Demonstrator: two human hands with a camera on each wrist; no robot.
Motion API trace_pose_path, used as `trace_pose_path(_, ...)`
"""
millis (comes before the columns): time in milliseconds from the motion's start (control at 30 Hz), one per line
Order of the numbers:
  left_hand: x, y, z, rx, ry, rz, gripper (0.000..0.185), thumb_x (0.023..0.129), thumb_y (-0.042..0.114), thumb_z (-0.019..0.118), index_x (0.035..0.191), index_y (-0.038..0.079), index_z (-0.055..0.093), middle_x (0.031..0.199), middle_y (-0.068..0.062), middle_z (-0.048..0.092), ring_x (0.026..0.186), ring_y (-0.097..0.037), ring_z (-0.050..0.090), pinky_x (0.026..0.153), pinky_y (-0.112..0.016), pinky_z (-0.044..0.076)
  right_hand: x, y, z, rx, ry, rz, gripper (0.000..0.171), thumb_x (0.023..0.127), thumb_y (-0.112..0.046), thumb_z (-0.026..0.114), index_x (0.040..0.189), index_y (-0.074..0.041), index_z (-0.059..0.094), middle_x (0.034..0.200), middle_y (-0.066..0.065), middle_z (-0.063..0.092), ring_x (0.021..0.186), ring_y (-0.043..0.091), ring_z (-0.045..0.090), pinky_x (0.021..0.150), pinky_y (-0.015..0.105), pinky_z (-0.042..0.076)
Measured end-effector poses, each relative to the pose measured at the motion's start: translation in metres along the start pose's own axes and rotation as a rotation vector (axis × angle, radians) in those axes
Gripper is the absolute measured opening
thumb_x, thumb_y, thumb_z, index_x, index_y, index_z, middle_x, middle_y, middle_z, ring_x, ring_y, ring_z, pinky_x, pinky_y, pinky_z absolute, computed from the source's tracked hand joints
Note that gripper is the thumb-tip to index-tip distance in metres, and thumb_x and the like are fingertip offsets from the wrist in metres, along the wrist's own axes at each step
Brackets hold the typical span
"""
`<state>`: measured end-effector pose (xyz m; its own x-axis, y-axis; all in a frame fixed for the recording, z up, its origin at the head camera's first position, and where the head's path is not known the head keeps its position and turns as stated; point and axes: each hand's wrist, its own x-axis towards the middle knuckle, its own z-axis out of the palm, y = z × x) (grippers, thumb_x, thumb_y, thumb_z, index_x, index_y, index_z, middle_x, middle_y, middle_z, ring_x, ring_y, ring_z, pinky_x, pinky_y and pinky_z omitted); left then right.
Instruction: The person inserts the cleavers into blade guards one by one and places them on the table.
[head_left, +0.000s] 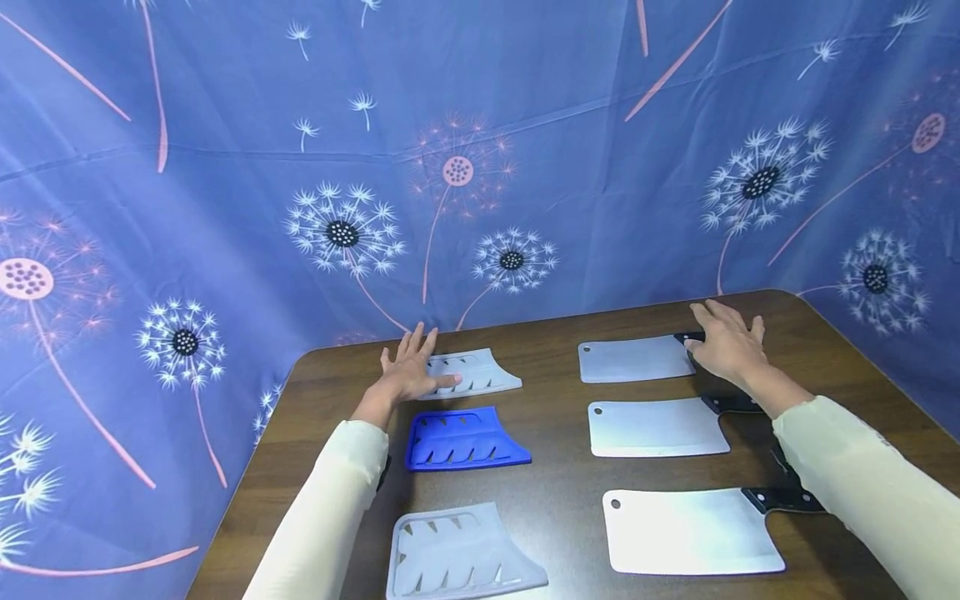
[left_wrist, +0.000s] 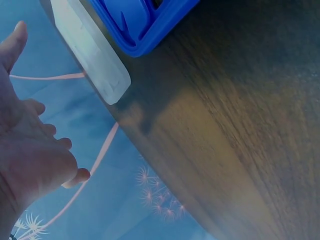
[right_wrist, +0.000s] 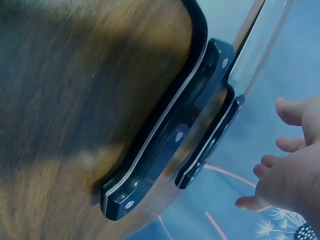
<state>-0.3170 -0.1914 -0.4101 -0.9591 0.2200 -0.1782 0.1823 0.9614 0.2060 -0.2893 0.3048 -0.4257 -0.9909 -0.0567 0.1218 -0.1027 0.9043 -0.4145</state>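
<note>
Three steel cleavers with black handles lie in a column on the right of the brown table (head_left: 555,400): far (head_left: 633,359), middle (head_left: 656,427), near (head_left: 690,531). Opposite them lie three blade guards: a far white guard (head_left: 483,372), a blue guard (head_left: 465,439) and a near white guard (head_left: 457,554). My left hand (head_left: 411,367) is spread flat over the left end of the far white guard. My right hand (head_left: 723,340) hovers with fingers spread over the far cleaver's handle; contact is unclear. The right wrist view shows two black handles (right_wrist: 165,145) beside the hand (right_wrist: 287,175).
A blue cloth printed with dandelions (head_left: 480,167) hangs close behind and around the table. The table's left edge (head_left: 247,467) and rounded far corners are near the hands. In the left wrist view, the white guard (left_wrist: 92,50) and blue guard (left_wrist: 145,25) lie by the edge.
</note>
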Motion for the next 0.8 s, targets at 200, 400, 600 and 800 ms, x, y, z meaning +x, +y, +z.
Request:
trace_pose_path(200, 0.008, -0.002, 0.006, -0.005, -0.021, 0.0, 0.107, 0.081, 0.066, 0.061, 0.156, 0.021, 0.0, 0.161, -0.007, -0.011, 0.147, -0.033, -0.004, 0.107, -0.068, 0.001, 0.004, 0.012, 0.0, 0.008, 0.001, 0.024, 0.068, 0.092, -0.01, 0.057, 0.147, 0.007, 0.023, 0.148, 0.036, 0.015, 0.135, 0.055, 0.009, 0.101, 0.073, -0.01)
trace_pose_path(400, 0.014, -0.003, 0.009, -0.03, -0.03, -0.008, 0.109, 0.078, 0.066, 0.064, 0.156, 0.02, 0.002, 0.161, -0.006, -0.011, 0.147, -0.033, -0.004, 0.108, -0.068, 0.0, 0.005, 0.025, -0.001, 0.008, 0.002, 0.05, 0.065, 0.091, -0.008, 0.057, 0.146, 0.007, 0.026, 0.147, 0.036, 0.017, 0.134, 0.056, 0.01, 0.102, 0.073, -0.006)
trace_pose_path(600, 0.015, -0.001, 0.009, -0.042, -0.023, 0.001, 0.109, 0.077, 0.065, 0.066, 0.156, 0.02, 0.007, 0.161, -0.008, -0.007, 0.147, -0.034, -0.002, 0.108, -0.068, 0.001, 0.007, 0.038, 0.001, -0.002, -0.003, 0.059, 0.063, 0.09, -0.007, 0.057, 0.145, 0.005, 0.029, 0.146, 0.037, 0.018, 0.133, 0.056, 0.011, 0.102, 0.073, -0.005)
trace_pose_path(800, 0.014, 0.001, 0.011, -0.07, -0.043, 0.013, 0.11, 0.075, 0.061, 0.072, 0.156, 0.018, 0.01, 0.161, -0.009, -0.006, 0.146, -0.036, -0.001, 0.107, -0.069, 0.002, 0.007, 0.043, 0.008, 0.002, -0.015, 0.061, 0.064, 0.088, -0.007, 0.06, 0.144, 0.006, 0.031, 0.144, 0.038, 0.019, 0.131, 0.057, 0.012, 0.101, 0.073, -0.005)
